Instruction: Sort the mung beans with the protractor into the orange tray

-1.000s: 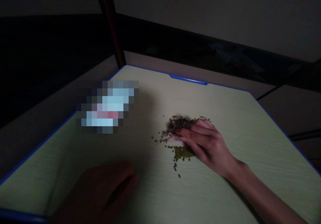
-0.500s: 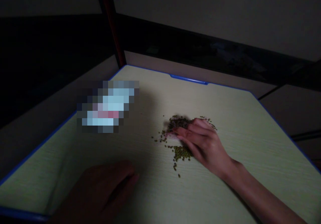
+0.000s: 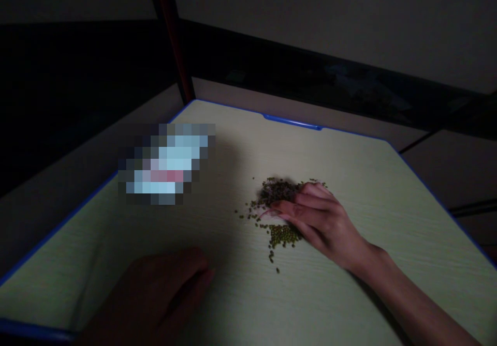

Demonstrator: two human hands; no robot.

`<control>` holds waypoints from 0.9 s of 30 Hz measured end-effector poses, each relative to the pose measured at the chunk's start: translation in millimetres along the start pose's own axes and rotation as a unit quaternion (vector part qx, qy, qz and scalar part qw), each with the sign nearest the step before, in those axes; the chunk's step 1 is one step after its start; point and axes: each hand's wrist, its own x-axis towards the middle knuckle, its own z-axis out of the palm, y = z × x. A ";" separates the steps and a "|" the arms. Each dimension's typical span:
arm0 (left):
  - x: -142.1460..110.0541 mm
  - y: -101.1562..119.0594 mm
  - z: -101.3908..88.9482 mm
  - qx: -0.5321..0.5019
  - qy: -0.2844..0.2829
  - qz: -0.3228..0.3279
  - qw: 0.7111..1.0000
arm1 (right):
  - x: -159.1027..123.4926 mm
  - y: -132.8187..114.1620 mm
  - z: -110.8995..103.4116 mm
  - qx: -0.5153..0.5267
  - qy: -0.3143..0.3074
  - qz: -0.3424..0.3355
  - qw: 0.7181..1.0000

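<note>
A heap of small green and dark beans (image 3: 276, 197) lies in the middle of a pale table (image 3: 349, 170) with a blue rim. My right hand (image 3: 316, 221) lies on the heap, its fingers stretched flat and pointing left, the fingertips among the beans. A smaller bunch of green beans (image 3: 281, 235) sits just below those fingers. My left hand (image 3: 159, 294) rests in shadow at the near left of the table, fingers loosely curled, and nothing shows in it.
A pixelated light-blue object (image 3: 166, 165) lies at the left of the table. A dark red post (image 3: 173, 35) rises behind the far left corner. The table's blue edge (image 3: 291, 122) borders the far side. The room is dim.
My right hand slid slightly left over the beans and came back. The left hand has stayed where it was.
</note>
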 end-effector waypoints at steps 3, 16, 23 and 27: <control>-1.1 -1.0 0.6 0.008 0.011 0.014 1.000 | -0.3 -0.8 -0.2 0.006 -0.003 -0.010 1.000; -4.3 -6.1 9.5 0.017 0.035 -0.044 0.998 | 1.7 -5.5 4.4 -0.022 0.015 0.018 0.999; -4.8 -4.1 4.4 0.013 0.000 -0.024 1.000 | 2.4 -4.5 4.9 -0.025 0.020 0.045 0.998; -1.6 -1.7 1.6 0.004 -0.003 0.000 1.000 | 7.7 -3.3 4.3 -0.030 -0.002 0.041 0.999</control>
